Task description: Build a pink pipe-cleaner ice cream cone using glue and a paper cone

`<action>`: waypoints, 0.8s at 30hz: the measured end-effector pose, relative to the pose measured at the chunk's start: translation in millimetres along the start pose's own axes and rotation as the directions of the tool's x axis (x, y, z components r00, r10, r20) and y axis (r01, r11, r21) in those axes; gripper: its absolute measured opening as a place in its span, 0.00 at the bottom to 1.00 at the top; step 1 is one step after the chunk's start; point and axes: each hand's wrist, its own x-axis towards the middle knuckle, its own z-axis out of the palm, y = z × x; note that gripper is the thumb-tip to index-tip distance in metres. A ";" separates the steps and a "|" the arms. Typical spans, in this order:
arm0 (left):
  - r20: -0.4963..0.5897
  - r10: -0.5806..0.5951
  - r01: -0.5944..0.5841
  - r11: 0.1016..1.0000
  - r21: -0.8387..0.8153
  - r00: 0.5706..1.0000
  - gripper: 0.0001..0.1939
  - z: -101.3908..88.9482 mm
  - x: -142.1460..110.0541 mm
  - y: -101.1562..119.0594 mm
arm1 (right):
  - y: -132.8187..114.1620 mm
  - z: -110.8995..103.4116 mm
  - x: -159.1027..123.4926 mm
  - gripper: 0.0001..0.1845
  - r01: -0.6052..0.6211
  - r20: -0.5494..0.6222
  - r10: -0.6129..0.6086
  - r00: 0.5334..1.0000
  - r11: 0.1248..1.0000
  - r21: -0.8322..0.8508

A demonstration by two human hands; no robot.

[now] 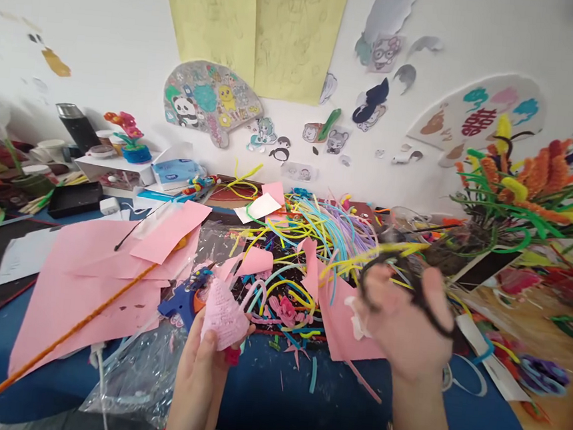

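Pink, ridged material forms the cone point(227, 317), which sits above the near edge of the blue counter point(274, 408), just left of the middle; the left grip point(203, 365) is closed around its lower part, thumb pressed to the near face. Over to the right, the right grip point(409, 329) holds a pair of black-handled scissors point(418, 295) above a pink sheet point(342, 320). Squeezing the thumb too hard could dent the cone or pull its ridges apart. Scissors lowered carelessly might snag the heap of pipe cleaners point(310, 227) just beyond, or nick the left fingers if brought close to the cone. A sleeve or wrist could also knock the blue tool point(178, 304) beside the cone, perhaps a glue gun. Motion blurs the right grip, so I cannot tell whether the blades are apart. Something deep pink beneath the cone is mostly hidden by the fingers, the cone's far side is out of sight, and both forearms are cut off below.
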 end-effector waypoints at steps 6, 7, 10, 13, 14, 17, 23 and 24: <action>0.022 -0.026 0.026 0.999 0.035 0.999 0.24 0.2 -1.3 3.8 | -2.2 17.1 25.0 0.31 -0.126 -0.041 0.122 0.992 0.983 -0.131; 0.016 -0.022 0.021 0.999 0.035 1.000 0.24 0.5 -1.6 4.5 | -1.7 18.0 26.8 0.29 -0.096 -0.036 0.094 0.995 0.991 -0.088; 0.008 -0.009 0.009 0.999 0.041 1.000 0.26 1.5 -3.1 6.3 | 3.6 17.3 24.2 0.24 0.070 -0.012 -0.070 0.997 0.998 -0.005; 0.011 -0.003 0.002 0.998 0.058 1.000 0.27 3.8 -5.8 8.2 | 30.9 9.3 4.6 0.30 -0.103 0.095 0.144 0.985 0.933 -0.345; 0.010 0.003 -0.004 0.998 0.065 1.000 0.28 5.1 -7.0 8.9 | 45.2 4.2 -5.2 0.35 -0.140 0.124 0.231 0.965 0.854 -0.502; 0.007 0.013 -0.013 0.997 0.076 1.000 0.28 10.0 -11.9 10.4 | 89.0 -16.1 -37.2 0.36 -0.156 0.011 0.329 0.944 0.477 -0.865; -0.004 -0.021 0.021 0.999 0.037 1.000 0.25 9.3 -20.2 7.8 | 119.0 -44.8 -74.2 0.17 -0.153 -0.045 0.352 0.935 0.286 -0.946; 0.009 -0.014 0.013 0.999 0.038 1.000 0.24 7.0 -20.4 6.6 | 118.8 -46.1 -76.4 0.14 -0.128 -0.040 0.338 0.940 0.243 -0.961</action>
